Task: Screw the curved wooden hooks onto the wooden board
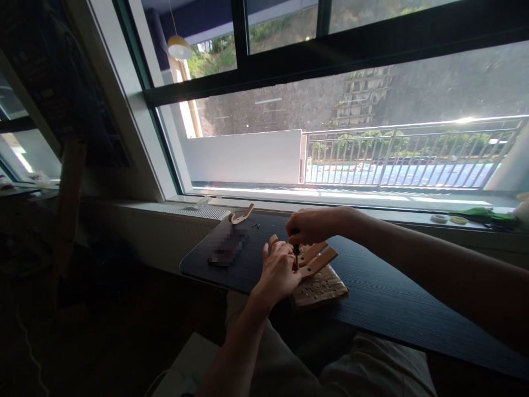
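My left hand (pixel 279 270) rests on light wooden hook-shaped pieces (pixel 317 259) that lie on a brown flat packet (pixel 320 289) on the dark table (pixel 392 309). Its fingers are curled over the wood, holding it down. My right hand (pixel 312 225) is closed around a dark, thin tool handle (pixel 296 249) that points down at the wooden pieces; it looks like a screwdriver. Both hands are almost touching. Another curved wooden hook (pixel 242 216) lies apart at the table's far left corner, with a few small dark screws (pixel 256 224) beside it.
A blurred dark flat object (pixel 228 247) lies on the table's left part. The window sill (pixel 330 201) runs behind the table, with green items (pixel 483 216) and small round things at the right. A dark panel stands at the left.
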The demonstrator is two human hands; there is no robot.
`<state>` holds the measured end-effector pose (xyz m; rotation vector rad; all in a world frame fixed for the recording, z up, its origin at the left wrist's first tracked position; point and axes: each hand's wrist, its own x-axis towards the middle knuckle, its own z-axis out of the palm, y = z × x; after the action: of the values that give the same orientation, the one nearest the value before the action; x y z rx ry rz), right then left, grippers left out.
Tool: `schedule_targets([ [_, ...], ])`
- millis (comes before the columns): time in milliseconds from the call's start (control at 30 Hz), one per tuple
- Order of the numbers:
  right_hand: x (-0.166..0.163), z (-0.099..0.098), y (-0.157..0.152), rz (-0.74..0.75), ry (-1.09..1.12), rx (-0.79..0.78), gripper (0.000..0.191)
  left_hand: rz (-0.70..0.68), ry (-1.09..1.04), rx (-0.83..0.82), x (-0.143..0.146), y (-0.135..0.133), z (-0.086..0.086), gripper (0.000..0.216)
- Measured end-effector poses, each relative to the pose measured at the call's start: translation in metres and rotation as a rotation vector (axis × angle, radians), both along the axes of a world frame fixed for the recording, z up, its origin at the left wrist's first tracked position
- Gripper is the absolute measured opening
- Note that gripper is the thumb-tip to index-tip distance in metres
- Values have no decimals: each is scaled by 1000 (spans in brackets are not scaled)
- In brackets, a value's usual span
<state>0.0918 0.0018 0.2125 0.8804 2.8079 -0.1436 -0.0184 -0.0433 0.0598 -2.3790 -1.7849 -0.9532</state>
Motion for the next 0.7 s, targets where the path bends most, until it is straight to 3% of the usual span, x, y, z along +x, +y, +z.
schedule_targets([
  [233, 1, -3, 1, 60, -27, -13, 27, 33, -44, 7, 1, 2, -3, 9],
  [367, 2, -9, 7, 58, -24, -25, 27, -17, -55, 7, -4, -3, -2, 5],
  [467, 3, -11, 11, 82, -13, -40, 27, -99, -153, 36, -27, -7, 4, 34],
  [533, 3, -10, 12, 65, -20, -44, 27, -90, -154, 33, -54, -3, 7, 38],
  [700, 3, -7, 8, 13, -32, -49, 28, 471, 18, -109, -128, 27, -8, 44],
])
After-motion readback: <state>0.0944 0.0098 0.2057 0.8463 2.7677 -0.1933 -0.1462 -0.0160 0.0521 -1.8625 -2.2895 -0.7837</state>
